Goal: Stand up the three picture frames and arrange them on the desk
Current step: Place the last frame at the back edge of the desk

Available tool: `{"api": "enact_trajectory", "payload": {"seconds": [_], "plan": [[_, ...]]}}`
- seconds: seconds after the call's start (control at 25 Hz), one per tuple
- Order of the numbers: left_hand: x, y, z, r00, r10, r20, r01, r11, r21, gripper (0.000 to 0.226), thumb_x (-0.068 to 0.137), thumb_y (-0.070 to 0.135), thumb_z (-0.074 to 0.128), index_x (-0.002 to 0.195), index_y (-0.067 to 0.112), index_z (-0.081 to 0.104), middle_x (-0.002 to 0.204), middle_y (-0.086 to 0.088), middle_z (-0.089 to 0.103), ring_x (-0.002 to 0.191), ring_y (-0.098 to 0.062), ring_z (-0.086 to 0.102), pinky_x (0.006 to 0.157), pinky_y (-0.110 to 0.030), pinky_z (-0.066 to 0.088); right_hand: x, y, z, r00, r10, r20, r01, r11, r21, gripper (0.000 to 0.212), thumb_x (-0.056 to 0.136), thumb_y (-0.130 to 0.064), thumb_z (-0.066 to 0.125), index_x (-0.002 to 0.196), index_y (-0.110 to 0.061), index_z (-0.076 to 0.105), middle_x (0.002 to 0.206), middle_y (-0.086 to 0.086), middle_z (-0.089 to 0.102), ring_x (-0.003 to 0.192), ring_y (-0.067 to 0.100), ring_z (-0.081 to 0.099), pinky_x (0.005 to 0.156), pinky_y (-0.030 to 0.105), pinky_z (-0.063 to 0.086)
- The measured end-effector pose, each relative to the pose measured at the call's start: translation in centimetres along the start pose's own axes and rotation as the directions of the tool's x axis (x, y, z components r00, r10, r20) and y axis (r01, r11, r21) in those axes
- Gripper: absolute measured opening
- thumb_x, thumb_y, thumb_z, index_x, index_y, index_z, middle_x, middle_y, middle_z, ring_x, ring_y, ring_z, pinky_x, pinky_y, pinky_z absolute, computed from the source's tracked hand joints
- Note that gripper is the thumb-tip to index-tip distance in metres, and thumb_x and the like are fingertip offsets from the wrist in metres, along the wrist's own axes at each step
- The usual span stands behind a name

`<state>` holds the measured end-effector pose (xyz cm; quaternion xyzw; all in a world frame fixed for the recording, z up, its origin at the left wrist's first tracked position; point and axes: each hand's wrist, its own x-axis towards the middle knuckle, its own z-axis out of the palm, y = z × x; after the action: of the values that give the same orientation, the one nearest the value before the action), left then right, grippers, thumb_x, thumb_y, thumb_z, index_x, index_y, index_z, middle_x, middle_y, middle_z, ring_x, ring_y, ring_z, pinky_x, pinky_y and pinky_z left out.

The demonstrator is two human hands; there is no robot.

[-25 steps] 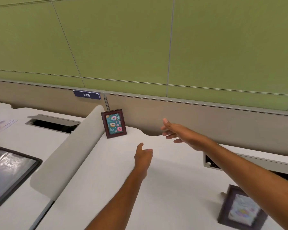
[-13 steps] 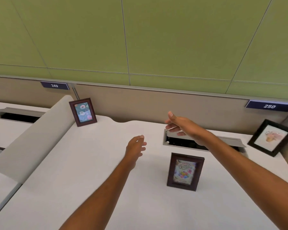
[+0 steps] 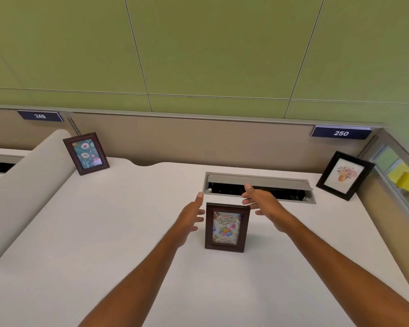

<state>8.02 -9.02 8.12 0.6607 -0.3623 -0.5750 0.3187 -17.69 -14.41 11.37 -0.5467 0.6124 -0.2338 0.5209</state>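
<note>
Three picture frames stand on the white desk (image 3: 104,232). A dark brown frame with a birthday card (image 3: 226,227) stands upright in the middle. My left hand (image 3: 191,215) is just left of it and my right hand (image 3: 262,204) just right of its top corner; both are open with fingers apart, and neither clearly touches it. A brown frame with a donut picture (image 3: 86,153) leans at the back left corner. A black frame with a pale flower picture (image 3: 344,175) leans at the back right.
An open cable hatch (image 3: 257,186) lies in the desk right behind the middle frame. A beige rounded divider (image 3: 26,185) borders the desk on the left. A low partition with number plates 249 (image 3: 40,116) and 250 (image 3: 341,133) runs along the back.
The view has swung right and down. Both hands have come in toward the middle birthday frame, from apart and behind it to either side of it.
</note>
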Motion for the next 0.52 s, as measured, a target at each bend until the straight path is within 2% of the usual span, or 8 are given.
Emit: {"api": "enact_trajectory", "payload": {"seconds": [0.16,0.28,0.4,0.52], "plan": [[-0.4,-0.7,1.8,0.996,-0.003,0.087,0.0,1.0,0.031,0.065,0.101,0.081,0.028,0.141,0.037,0.054,0.152,-0.002,0.062,0.136,-0.027,0.057,0.123,-0.062,0.035,-0.4,2.7,1.2,0.998,0.051,0.029,-0.052,0.998,0.028,0.083,0.092,-0.084,0.036,0.129,-0.019,0.072,0.124,0.004,0.075,0.113,0.021,0.07,0.106,0.046,0.051],[-0.3,-1.1,2.7,0.992,-0.02,0.124,0.017,1.0,0.02,0.051,0.103,0.078,0.029,0.133,0.043,0.051,0.147,0.003,0.061,0.144,-0.026,0.052,0.126,-0.063,0.031,-0.3,4.3,2.2,0.994,0.089,0.059,-0.093,0.994,0.065,0.082,0.094,-0.084,0.026,0.126,-0.024,0.072,0.119,0.003,0.078,0.114,0.023,0.071,0.108,0.048,0.052],[0.3,-1.7,3.1,0.992,-0.009,0.123,0.009,1.0,-0.002,0.043,0.103,0.077,0.03,0.119,0.047,0.057,0.133,0.009,0.063,0.129,-0.018,0.055,0.125,-0.059,0.031,0.0,5.4,3.6,0.991,0.107,0.074,-0.117,0.981,0.151,0.07,0.091,-0.085,0.021,0.118,-0.039,0.067,0.113,-0.01,0.076,0.109,0.016,0.071,0.108,0.048,0.052],[0.8,-2.2,3.1,0.994,-0.004,0.107,0.007,1.0,-0.026,0.043,0.105,0.075,0.032,0.115,0.046,0.062,0.118,0.019,0.07,0.111,-0.006,0.064,0.117,-0.051,0.038,0.3,6.1,4.8,0.992,0.101,0.078,-0.116,0.966,0.231,0.064,0.092,-0.086,0.023,0.118,-0.048,0.068,0.112,-0.019,0.077,0.106,0.009,0.073,0.101,0.044,0.054]]}}
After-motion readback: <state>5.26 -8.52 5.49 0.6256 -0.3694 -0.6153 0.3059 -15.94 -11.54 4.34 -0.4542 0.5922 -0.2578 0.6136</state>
